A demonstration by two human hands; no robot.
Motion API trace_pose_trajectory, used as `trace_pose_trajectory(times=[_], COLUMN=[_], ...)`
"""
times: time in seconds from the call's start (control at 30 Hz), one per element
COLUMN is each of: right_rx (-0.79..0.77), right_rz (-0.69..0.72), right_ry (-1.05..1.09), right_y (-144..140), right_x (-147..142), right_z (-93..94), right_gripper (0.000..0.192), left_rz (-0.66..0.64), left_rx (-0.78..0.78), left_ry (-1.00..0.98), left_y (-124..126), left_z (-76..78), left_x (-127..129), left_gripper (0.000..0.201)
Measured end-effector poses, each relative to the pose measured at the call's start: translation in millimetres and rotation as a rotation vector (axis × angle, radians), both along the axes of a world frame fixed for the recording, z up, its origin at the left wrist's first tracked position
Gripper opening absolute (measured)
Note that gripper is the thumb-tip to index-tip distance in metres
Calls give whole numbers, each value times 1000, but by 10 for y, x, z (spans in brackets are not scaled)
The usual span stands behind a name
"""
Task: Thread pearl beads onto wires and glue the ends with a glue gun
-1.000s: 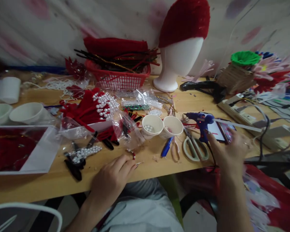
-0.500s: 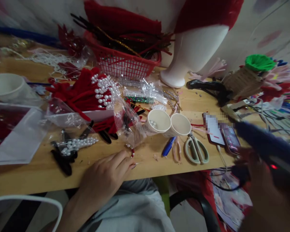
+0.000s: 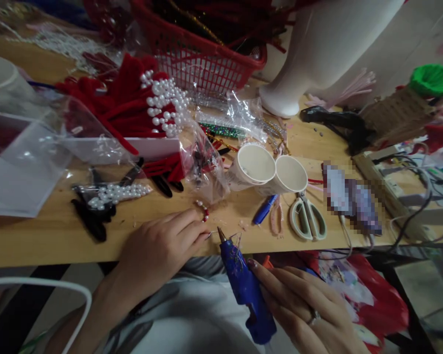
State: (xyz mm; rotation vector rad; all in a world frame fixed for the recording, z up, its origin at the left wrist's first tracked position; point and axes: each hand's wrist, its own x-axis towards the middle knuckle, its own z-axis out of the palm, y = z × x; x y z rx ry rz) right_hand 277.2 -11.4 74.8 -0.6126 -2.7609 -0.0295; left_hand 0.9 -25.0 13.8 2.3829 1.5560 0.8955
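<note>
The right hand [image 3: 299, 305] comes up from below the near edge of the table [image 3: 40, 241], palm turned partly upward, fingers wrapped around the body of a blue glue gun [image 3: 245, 287]. The gun is tilted, its metal tip aimed up and to the left so it sits just at the table's edge. One finger lies along the gun's side, and a ring shows on another.

The left hand [image 3: 158, 250] rests palm down on the table edge, wrist off the table, forearm running back towards the body. Its fingers are drawn narrow, thumb and forefinger pinched together on something small right beside the gun's tip; what they hold is too small to make out. Just beyond those fingertips lies a short string of beads [image 3: 203, 210].

Further back from the glue gun stand two paper cups [image 3: 269, 172] lying on their sides, touching each other. Right of the cups are a blue pen [image 3: 265, 210] and a pair of scissors [image 3: 308, 220]. Behind the cups sits a red basket [image 3: 203, 59].
</note>
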Motion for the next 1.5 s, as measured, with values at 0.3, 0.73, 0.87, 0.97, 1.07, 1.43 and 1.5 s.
trace_pose_trajectory(times=[0.3, 0.73, 0.87, 0.97, 1.07, 1.43, 1.5], right_rx=[19, -2, 14, 1, 5, -40, -26], right_rz=[38, -15, -46, 14, -1, 64, 45], right_ry=[-7, 71, 83, 81, 81, 67, 59], right_y=[-35, -129, -108, -79, -59, -25, -54], right_x=[29, 159, 129, 186, 172, 209, 236], right_z=[-87, -222, -285, -256, -156, -216, -240], right_gripper=[31, 23, 25, 21, 28, 39, 40], left_rz=[8, 16, 36, 43, 48, 44, 35], left_rx=[-9, -46, -56, -36, -22, -47, -43], left_ry=[-18, -56, -59, -64, -62, -67, -66], left_y=[3, -3, 1, 7, 11, 0, 4], left_z=[-6, -6, 5, 3, -2, -2, -4], left_x=[3, 8, 10, 17, 20, 9, 8], left_gripper=[26, 23, 22, 23, 23, 25, 26])
